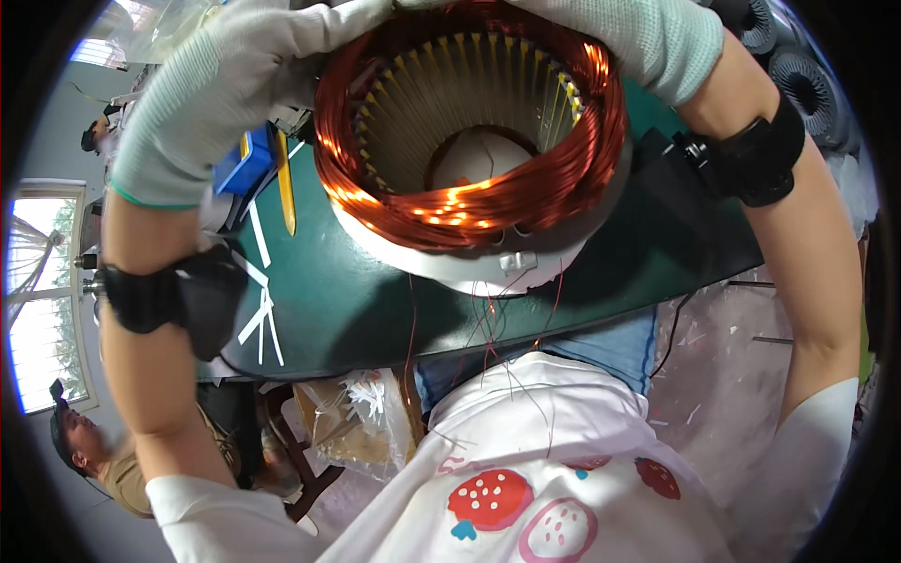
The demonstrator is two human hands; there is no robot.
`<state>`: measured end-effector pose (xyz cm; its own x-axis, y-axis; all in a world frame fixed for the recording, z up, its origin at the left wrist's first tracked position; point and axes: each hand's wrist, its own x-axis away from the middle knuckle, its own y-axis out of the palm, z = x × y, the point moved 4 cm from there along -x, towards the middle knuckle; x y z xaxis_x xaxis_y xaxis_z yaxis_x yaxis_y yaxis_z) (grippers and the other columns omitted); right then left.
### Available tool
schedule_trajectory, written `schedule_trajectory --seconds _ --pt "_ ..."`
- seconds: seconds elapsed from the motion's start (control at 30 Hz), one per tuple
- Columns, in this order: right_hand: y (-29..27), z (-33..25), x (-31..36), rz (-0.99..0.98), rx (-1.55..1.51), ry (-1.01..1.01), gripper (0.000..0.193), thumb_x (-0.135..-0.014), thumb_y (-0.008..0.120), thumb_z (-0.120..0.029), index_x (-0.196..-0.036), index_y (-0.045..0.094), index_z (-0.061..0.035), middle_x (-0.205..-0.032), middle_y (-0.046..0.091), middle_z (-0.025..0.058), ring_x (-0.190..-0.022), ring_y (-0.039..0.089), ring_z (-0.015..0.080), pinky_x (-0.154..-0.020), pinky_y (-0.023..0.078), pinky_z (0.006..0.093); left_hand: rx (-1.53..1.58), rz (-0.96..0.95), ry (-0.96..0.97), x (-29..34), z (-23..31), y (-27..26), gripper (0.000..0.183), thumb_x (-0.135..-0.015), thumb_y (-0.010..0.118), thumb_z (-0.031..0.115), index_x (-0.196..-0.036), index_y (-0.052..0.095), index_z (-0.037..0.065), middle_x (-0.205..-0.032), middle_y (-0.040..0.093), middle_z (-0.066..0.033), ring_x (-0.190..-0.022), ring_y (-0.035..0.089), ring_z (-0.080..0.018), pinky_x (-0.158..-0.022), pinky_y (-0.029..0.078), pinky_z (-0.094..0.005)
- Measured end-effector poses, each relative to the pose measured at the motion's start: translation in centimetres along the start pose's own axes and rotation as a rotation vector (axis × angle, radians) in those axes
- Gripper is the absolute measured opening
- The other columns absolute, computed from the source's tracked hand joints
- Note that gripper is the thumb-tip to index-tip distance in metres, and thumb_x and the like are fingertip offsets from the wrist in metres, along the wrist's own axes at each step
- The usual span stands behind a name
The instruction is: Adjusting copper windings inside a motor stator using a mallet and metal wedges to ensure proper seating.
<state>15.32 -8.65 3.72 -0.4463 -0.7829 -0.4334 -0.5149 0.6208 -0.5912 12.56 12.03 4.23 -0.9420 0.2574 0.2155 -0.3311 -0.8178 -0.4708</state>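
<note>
A motor stator [469, 141] stands on the green table in front of me, with a thick ring of copper windings [441, 211] round its top. Yellow slot liners [375, 103] line its inner wall. My left hand [249, 61], in a pale knitted glove, reaches to the far left of the windings, one finger stretched along the rim. My right hand [648, 42], gloved alike, meets the far right side of the ring. The upper picture edge cuts off most fingers of both hands, so their grip is hidden. Thin loose wires [490, 328] hang from the stator's near side.
White paper strips [260, 235], a yellow tool [285, 183] and a blue container [242, 161] lie on the green table [319, 310], left of the stator. A bag of scraps [366, 403] sits below the table. More stators [807, 84] stand far right. Another person [113, 460] is at left.
</note>
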Motion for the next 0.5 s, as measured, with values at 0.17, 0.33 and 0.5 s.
schedule_trajectory --seconds 0.17,0.33,0.5 --pt "0.5 1.4 0.0 -0.011 -0.228 0.231 0.025 -0.098 0.060 -0.017 -0.116 0.069 -0.0024 -0.107 0.071 0.0130 -0.096 0.066 0.0266 -0.086 0.050 0.0295 0.153 -0.054 0.021 -1.0 0.1 1.2 0.042 -0.103 0.061 0.029 -0.135 0.057 0.001 -0.112 0.068 -0.0020 -0.099 0.066 -0.0078 -0.087 0.055 -0.0234" --pt "0.9 0.9 -1.0 0.014 -0.270 0.535 0.028 -0.100 0.062 -0.023 -0.121 0.069 -0.0046 -0.112 0.072 0.0126 -0.101 0.065 0.0288 -0.092 0.049 0.0312 -0.201 -0.034 -0.080 0.6 3.1 1.0 0.031 -0.099 0.069 0.036 -0.094 0.066 0.005 -0.075 0.054 0.0047 -0.064 0.047 -0.0067 -0.057 0.039 -0.0239" --pt "0.9 1.3 0.4 0.057 -0.332 0.384 0.033 -0.100 0.060 -0.028 -0.113 0.066 0.0012 -0.104 0.067 0.0043 -0.098 0.062 0.0100 -0.090 0.048 0.0253 -0.390 -0.180 -0.022 2.4 7.1 -0.1 0.047 -0.097 0.066 0.046 -0.111 0.068 0.002 -0.085 0.062 -0.0003 -0.074 0.055 -0.0101 -0.066 0.044 -0.0252"
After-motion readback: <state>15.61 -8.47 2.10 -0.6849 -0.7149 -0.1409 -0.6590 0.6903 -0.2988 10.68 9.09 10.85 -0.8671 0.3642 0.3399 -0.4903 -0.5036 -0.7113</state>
